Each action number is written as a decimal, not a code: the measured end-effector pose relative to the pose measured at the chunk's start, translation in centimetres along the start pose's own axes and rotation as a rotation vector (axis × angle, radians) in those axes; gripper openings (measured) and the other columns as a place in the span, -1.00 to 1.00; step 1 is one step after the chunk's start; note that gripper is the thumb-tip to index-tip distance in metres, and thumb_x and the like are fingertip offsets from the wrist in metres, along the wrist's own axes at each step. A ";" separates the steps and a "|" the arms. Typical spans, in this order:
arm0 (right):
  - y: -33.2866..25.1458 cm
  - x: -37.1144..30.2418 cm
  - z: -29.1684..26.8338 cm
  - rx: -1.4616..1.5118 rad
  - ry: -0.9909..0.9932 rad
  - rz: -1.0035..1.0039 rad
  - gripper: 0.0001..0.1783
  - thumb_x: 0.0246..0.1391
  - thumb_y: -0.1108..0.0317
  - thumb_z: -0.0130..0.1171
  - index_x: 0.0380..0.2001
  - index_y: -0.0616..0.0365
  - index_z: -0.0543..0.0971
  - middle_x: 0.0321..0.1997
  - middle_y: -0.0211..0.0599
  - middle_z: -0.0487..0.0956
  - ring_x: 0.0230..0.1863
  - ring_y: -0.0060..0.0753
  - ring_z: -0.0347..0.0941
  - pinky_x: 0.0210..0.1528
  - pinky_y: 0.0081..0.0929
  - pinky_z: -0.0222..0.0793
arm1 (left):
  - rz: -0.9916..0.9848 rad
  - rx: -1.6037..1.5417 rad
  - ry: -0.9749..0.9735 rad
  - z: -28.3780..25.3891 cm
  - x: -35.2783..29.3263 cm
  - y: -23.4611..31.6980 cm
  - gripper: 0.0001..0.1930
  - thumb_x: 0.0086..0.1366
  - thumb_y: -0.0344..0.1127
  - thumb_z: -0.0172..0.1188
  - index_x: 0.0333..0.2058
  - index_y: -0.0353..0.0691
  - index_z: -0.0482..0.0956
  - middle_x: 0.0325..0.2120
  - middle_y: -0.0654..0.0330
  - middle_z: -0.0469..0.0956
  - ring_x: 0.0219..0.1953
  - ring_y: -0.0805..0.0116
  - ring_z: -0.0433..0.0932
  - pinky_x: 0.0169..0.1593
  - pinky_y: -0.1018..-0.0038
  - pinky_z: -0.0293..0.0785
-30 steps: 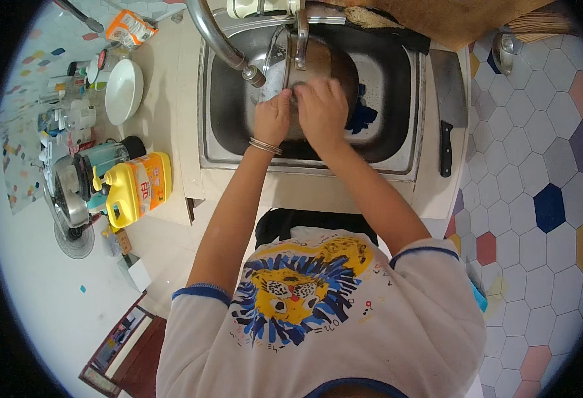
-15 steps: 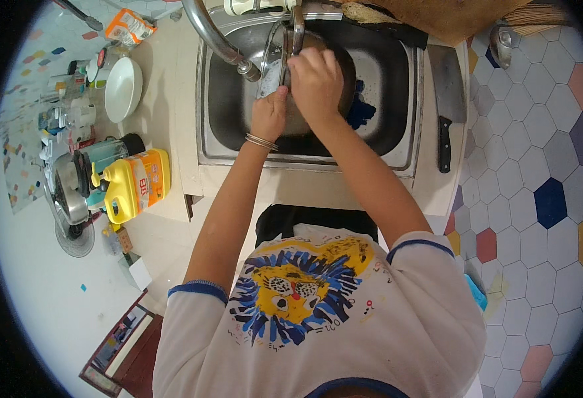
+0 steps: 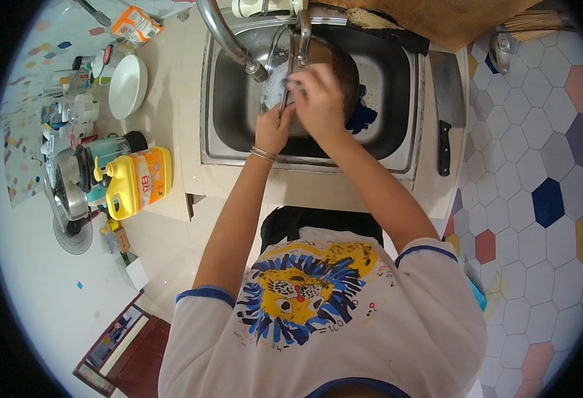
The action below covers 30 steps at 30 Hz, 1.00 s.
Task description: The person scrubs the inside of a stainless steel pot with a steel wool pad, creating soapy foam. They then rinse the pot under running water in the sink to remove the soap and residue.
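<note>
A round metal pan (image 3: 339,74) stands tilted on its side in the sink (image 3: 392,76), its brownish outside toward the right and white suds on its left, inner side. My left hand (image 3: 273,130) is closed on the near part of its rim, thumb up. My right hand (image 3: 319,99) is over the rim with curled fingers, smeared by motion. Something small and dark shows at its fingertips, too blurred to name. A metal handle (image 3: 304,38) rises at the far end of the pan. The faucet (image 3: 228,41) reaches in from the upper left.
A dark blue cloth (image 3: 363,116) lies in the sink's right part. On the counter to the right is a cleaver (image 3: 445,86) with a black handle. A yellow pump bottle (image 3: 140,182), a white bowl (image 3: 128,86) and several jars stand at left. A brown board (image 3: 444,20) is behind.
My right hand has shifted slightly along the rim and is now blurred. My left hand sits a little lower. The whole view has shifted slightly.
</note>
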State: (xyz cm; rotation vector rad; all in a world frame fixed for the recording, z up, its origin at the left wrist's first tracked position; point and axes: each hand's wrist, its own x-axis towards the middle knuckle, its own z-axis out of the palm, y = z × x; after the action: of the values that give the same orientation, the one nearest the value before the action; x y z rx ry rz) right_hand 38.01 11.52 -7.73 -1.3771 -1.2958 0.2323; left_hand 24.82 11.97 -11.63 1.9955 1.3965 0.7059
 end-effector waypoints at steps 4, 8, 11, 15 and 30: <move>1.6 3.9 2.3 -0.296 -0.031 -0.097 -0.93 -0.16 0.46 0.16 -0.52 0.20 0.51 -0.44 -0.22 0.41 -0.35 -0.10 0.36 -0.29 -0.26 0.31 | -0.054 0.067 -0.083 0.1 -0.1 -0.2 -0.63 0.20 -0.16 0.06 -0.64 -0.36 0.44 -0.73 -0.13 0.40 -0.65 -0.11 0.41 -0.56 0.20 0.30; 0.2 1.0 1.9 -0.193 -0.036 -0.093 -0.93 -0.15 0.44 0.16 -0.55 0.21 0.51 -0.48 -0.19 0.39 -0.38 -0.07 0.35 -0.31 -0.26 0.30 | -0.001 0.028 -0.065 0.5 -0.1 -0.8 -0.68 0.13 -0.20 0.11 -0.63 -0.36 0.46 -0.74 -0.09 0.41 -0.66 -0.05 0.41 -0.54 0.25 0.32; -0.1 -0.6 1.1 -0.114 -0.067 -0.220 -0.92 -0.22 0.48 0.14 -0.62 0.22 0.44 -0.52 -0.18 0.35 -0.41 -0.11 0.35 -0.33 -0.25 0.31 | 0.148 0.038 -0.029 0.9 0.1 -2.0 -0.74 0.05 -0.25 0.21 -0.61 -0.36 0.49 -0.76 0.04 0.41 -0.72 0.24 0.32 -0.55 0.39 0.31; 1.9 3.5 2.4 -0.234 -0.022 -0.174 -0.91 -0.22 0.48 0.13 -0.66 0.23 0.43 -0.52 -0.18 0.35 -0.39 -0.12 0.34 -0.38 -0.27 0.33 | -0.164 -0.012 -0.215 -0.4 0.6 -0.1 -0.58 -0.07 -0.07 0.32 -0.63 -0.40 0.50 -0.77 -0.04 0.43 -0.66 0.01 0.45 -0.49 0.28 0.37; 1.9 -0.7 -0.8 -0.242 -0.074 -0.108 -0.97 -0.17 0.47 0.12 -0.60 0.15 0.48 -0.50 -0.24 0.37 -0.39 -0.09 0.30 -0.34 -0.27 0.28 | -0.099 -0.077 -0.090 0.0 0.1 -0.3 -0.53 0.14 0.00 0.14 -0.66 -0.37 0.50 -0.80 -0.02 0.39 -0.71 0.00 0.36 -0.55 0.30 0.33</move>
State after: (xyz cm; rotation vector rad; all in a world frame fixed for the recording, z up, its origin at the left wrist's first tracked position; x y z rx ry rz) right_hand 39.35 11.07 -9.33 -1.5069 -1.4937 0.0536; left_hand 24.65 12.18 -11.86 1.8616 1.3839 0.6095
